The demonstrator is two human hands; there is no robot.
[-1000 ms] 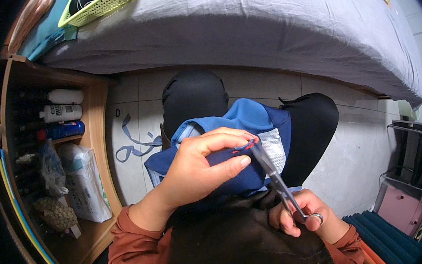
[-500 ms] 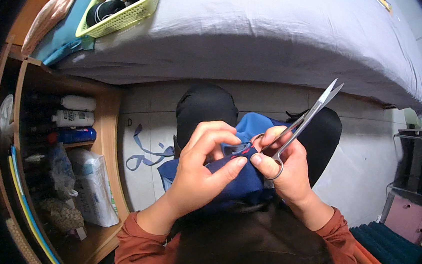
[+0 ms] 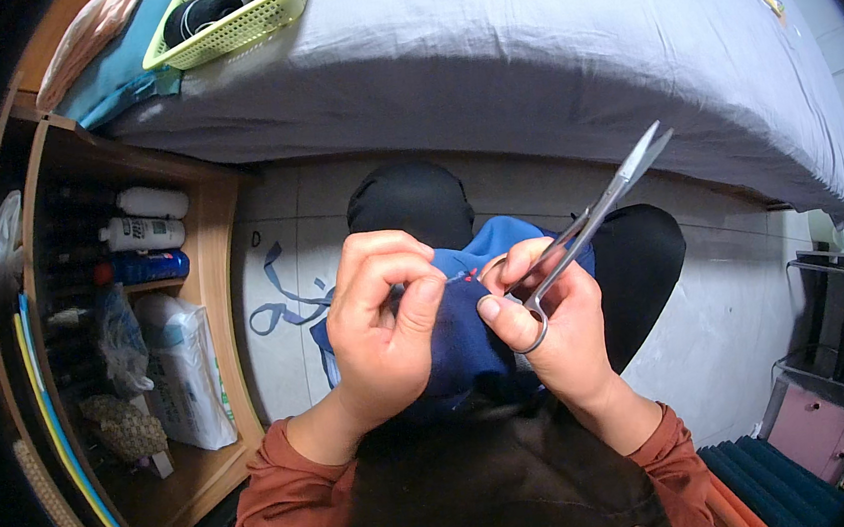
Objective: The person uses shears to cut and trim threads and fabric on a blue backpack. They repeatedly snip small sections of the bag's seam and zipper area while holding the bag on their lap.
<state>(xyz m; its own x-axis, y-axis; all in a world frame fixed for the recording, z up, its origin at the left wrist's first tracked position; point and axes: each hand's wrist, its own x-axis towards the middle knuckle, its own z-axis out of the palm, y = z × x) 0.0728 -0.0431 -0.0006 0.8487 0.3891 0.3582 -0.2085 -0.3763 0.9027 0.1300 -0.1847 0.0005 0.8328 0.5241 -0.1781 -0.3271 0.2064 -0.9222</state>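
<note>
My right hand is closed on a pair of metal scissors, its fingers at the handle loops. The blades point away to the upper right, slightly parted. Below both hands a dark blue garment with a lighter blue part lies across my lap. A small patch of red stitching shows on it, beside the right fingers. To the left of that patch, my left hand is raised with thumb and fingers pinched together. Whatever sits in that pinch is too small to make out.
A bed with a grey sheet spans the far side, with a yellow-green basket on it. A wooden shelf unit holding bottles stands left. Blue fabric strips lie on the tiled floor. A pink box is at right.
My left hand has let go of the garment's folded edge and drawn back left, fingers now pinched. The garment has dropped flatter. The scissors tilt more steeply upward in my right hand.
</note>
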